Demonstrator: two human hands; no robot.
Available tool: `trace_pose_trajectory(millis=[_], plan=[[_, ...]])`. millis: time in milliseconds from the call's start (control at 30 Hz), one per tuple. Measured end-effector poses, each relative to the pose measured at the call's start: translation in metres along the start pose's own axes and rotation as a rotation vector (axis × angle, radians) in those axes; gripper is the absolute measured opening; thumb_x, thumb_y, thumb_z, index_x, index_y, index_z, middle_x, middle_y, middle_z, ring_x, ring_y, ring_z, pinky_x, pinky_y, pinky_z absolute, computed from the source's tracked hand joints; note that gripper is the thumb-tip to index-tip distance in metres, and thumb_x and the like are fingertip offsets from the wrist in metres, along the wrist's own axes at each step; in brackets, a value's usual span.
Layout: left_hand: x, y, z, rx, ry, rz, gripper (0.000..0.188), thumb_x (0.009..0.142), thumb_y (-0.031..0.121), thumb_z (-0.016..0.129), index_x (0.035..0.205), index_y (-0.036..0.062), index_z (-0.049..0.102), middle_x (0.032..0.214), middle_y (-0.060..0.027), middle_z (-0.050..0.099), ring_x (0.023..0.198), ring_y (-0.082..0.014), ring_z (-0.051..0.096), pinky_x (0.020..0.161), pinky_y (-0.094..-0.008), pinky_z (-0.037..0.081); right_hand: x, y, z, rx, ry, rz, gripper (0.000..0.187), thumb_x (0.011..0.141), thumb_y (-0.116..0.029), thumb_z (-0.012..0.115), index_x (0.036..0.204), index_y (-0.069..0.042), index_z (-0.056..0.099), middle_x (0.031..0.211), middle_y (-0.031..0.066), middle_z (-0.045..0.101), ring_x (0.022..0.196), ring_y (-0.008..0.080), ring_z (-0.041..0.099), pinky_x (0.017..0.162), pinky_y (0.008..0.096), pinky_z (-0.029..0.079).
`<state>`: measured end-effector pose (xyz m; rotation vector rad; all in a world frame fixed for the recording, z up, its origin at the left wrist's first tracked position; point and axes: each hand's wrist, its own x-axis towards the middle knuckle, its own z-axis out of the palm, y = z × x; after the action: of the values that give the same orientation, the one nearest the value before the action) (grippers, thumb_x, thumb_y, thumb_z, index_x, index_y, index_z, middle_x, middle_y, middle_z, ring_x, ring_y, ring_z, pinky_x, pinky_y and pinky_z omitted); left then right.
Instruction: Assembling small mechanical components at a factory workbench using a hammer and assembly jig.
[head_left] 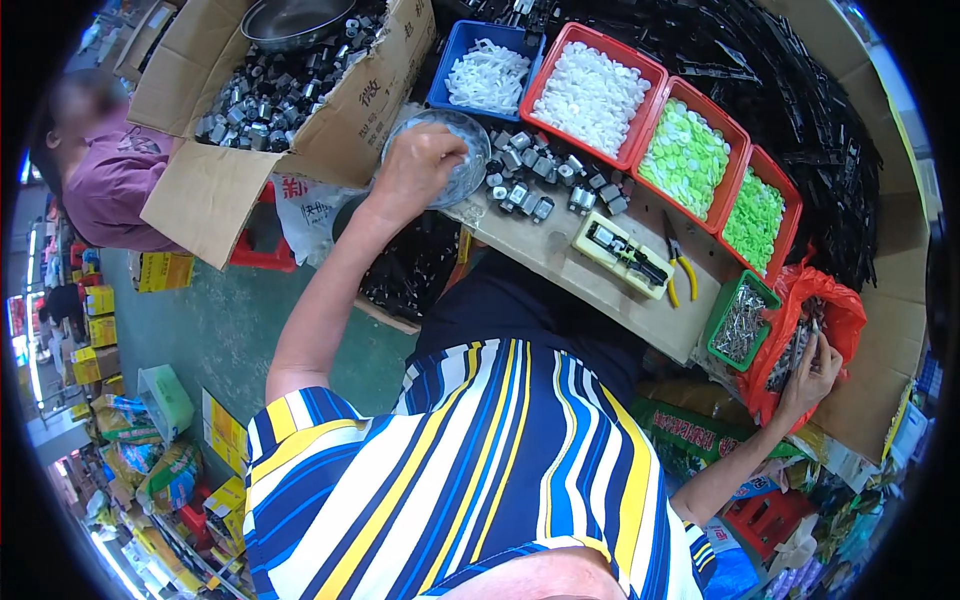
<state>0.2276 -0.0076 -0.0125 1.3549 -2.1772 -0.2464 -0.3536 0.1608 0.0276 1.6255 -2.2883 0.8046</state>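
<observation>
A big cardboard box (300,110) sits at the far left end of the surface (560,260), flaps splayed open, filled with small grey metal parts (270,95), with a steel basin (295,20) resting on top of them. Behind the far edge of the surface lies a wide heap of black plastic strips (780,90). Along that far edge stand trays in a row: a blue tray (450,60) of white plastic pieces, a red tray (640,75) of white caps, and two red trays (735,140) of green caps. At the right end hangs a red plastic bag (840,310), with a small green tray (722,310) of thin metal pins just beside it.

The left hand (420,165) rests over a shallow metal dish (470,150) at the left edge of the surface, fingers curled down into it; whether they hold anything I cannot tell. Beside the dish, loose grey metal pieces (545,180) are scattered over the middle of the surface. Near the front edge lie a pale yellow tool block (620,250) and yellow-handled pliers (680,265).

The right hand (815,375) is at the mouth of the red bag, fingers pinched narrow around a thin metal pin (815,328).

Another person in a purple top (110,190) sits well apart on the left, beyond the box.
</observation>
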Motion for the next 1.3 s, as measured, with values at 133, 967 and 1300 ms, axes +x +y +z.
trace_pose_trajectory(millis=[133, 967, 1300], plan=[[0.006, 0.006, -0.012, -0.195, 0.096, -0.142, 0.009, 0.074, 0.001, 0.073, 0.083, -0.0006, 0.071, 0.082, -0.0133, 0.069, 0.074, -0.0303, 0.066, 0.066, -0.0374, 0.051, 0.002, 0.000, -0.002, 0.109, 0.049, 0.034, 0.022, 0.094, -0.014, 0.065, 0.110, 0.001, 0.069, 0.092, 0.0039, 0.062, 0.081, 0.0098, 0.055, 0.074, 0.0257, 0.046], [0.001, 0.068, -0.005, -1.175, 0.063, -0.531, 0.015, 0.081, 0.002, 0.077, 0.096, 0.0009, 0.074, 0.086, -0.0029, 0.071, 0.077, -0.0063, 0.063, 0.072, -0.0198, 0.049, -0.012, -0.231, 0.056, 1.259, -0.471, 0.095, 0.020, 0.085, 0.004, 0.061, 0.105, 0.002, 0.062, 0.094, 0.0060, 0.066, 0.082, 0.0097, 0.063, 0.069, 0.0222, 0.048], [0.005, 0.089, 0.012, -1.165, 0.083, -0.454, 0.015, 0.081, 0.001, 0.076, 0.096, 0.0003, 0.073, 0.088, -0.0045, 0.072, 0.077, -0.0074, 0.064, 0.069, -0.0213, 0.050, -0.020, -0.244, 0.072, 1.389, -0.539, 0.167, 0.021, 0.087, 0.004, 0.063, 0.108, 0.002, 0.062, 0.094, 0.0033, 0.065, 0.083, 0.0071, 0.062, 0.074, 0.0207, 0.051]])
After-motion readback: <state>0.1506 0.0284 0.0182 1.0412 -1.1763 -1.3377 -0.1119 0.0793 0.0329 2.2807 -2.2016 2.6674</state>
